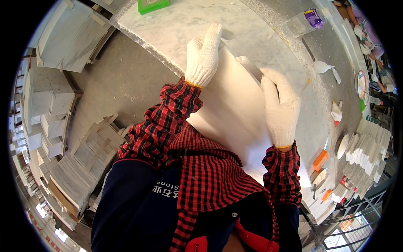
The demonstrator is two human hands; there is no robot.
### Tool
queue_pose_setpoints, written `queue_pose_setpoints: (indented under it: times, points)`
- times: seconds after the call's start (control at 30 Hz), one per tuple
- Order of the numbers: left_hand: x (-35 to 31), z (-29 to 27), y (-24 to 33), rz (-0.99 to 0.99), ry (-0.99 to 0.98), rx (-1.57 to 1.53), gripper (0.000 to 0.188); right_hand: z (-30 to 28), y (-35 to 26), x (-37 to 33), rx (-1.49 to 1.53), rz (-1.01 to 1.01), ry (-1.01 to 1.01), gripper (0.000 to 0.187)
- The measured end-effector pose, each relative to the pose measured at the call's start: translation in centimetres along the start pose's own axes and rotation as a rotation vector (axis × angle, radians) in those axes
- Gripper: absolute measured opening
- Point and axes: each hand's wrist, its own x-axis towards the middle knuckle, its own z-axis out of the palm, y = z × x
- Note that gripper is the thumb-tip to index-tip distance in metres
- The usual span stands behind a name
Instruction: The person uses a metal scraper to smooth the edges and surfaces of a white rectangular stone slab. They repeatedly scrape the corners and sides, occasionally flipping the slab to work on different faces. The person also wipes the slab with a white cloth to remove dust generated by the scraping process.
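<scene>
Between my hands is a pale stone slab (231, 92), smooth and faintly veined. It stands tilted, its lower part close to my body. My left hand (203, 56), in a white knitted glove, grips the slab's left edge near its far corner. On the opposite edge, my right hand (282, 107) holds on in a matching glove, with some fingers partly hidden by the slab. Beneath it lies a large white-grey marble worktop (168, 33).
A bright green box (153, 5) sits at the worktop's far edge. To the right are a clear plastic bottle (305, 23), a white glove (336, 112), an orange block (320, 160) and stacked thin stone pieces (365, 155). Stone stacks (86, 157) stand left. People (369, 40) are at far right.
</scene>
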Motion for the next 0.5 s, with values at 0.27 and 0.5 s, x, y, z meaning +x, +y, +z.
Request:
queue_pose_setpoints:
  times: [0.27,0.5]
  points:
    - [-0.06,-0.02,0.06,-0.028,0.017,0.011,0.055,0.09,0.1,-0.11,-0.025,-0.042,0.014,0.021]
    - [-0.01,0.07,-0.06,0.019,0.019,-0.014,0.055,0.87,0.8,-0.43,-0.094,-0.227,0.139,0.019]
